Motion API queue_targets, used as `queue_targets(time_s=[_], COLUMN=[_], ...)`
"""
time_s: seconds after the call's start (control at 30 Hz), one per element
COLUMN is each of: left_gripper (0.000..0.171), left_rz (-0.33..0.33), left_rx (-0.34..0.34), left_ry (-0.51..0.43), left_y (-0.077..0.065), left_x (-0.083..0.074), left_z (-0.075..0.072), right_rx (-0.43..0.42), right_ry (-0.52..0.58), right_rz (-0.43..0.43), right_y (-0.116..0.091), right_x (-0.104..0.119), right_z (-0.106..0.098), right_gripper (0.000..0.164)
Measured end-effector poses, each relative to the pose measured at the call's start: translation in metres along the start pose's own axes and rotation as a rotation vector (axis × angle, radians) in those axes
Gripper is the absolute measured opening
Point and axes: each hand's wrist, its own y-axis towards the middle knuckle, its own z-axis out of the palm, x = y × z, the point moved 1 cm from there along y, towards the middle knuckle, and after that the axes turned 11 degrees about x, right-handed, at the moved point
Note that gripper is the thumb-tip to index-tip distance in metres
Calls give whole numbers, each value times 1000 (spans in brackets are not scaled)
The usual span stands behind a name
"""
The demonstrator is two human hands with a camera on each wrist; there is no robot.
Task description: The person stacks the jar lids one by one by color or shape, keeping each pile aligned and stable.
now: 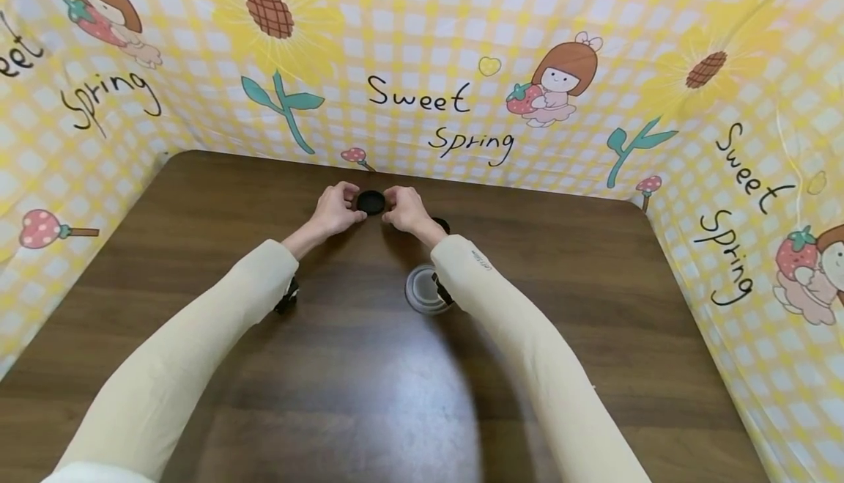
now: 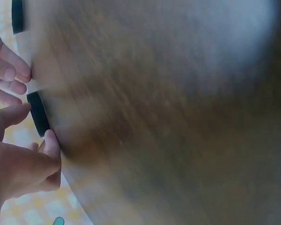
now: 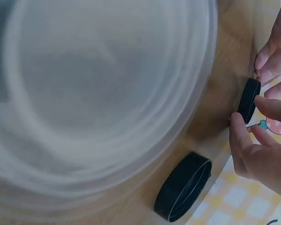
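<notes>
At the far edge of the table, a shallow black lid [image 1: 371,203] lies between my two hands. My left hand [image 1: 334,210] grips its left side, with thumb and finger bent round the rim. From the opposite side my right hand [image 1: 407,209] holds the rim with its thumb and a finger, as the right wrist view shows. Behind the right wrist is a second black lid [image 3: 182,186], hollow side visible, partly hidden in the head view. A round translucent container [image 1: 422,291] stands under my right forearm, partly covered by it, and fills much of the right wrist view.
A brown wooden table [image 1: 316,395] carries these things. Patterned yellow checked cloth [image 1: 409,43] hangs close behind the table's far edge and along both sides. Dark wrist devices [image 1: 287,297] sit under the sleeves.
</notes>
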Motion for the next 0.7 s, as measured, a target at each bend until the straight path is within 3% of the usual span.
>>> queue_targets(time_s=[0.27, 0.47, 0.7], left_gripper=[54, 51, 44], left_rz=[23, 2, 6], left_rx=[33, 48, 21], left_ry=[7, 27, 60], left_y=[14, 15, 14], left_x=[-3, -2, -4], left_z=[-1, 3, 5], right_rx=[-59, -79, -95], right_ry=[-11, 11, -1], right_rz=[33, 61, 87], right_y=[10, 15, 19], right_x=[1, 1, 2], right_z=[2, 6, 10], right_gripper=[48, 46, 48])
